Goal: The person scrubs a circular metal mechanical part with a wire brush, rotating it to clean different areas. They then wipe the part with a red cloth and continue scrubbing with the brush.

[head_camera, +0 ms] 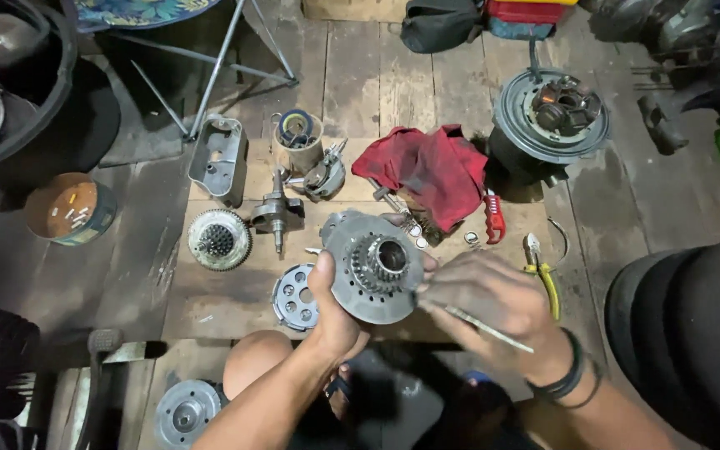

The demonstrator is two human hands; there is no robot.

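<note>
Low at centre frame, left hand (332, 312) clasps a toothed clutch hub (374, 267) steady, face up, while right hand (485, 300) pinches a thin metal tool (485, 327) at its rim

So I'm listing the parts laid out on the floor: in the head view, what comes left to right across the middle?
Round tin of small bits → toothed disc → crankshaft → gear hub held in the left hand → red rag → yellow-handled pliers → black tyre.
</note>
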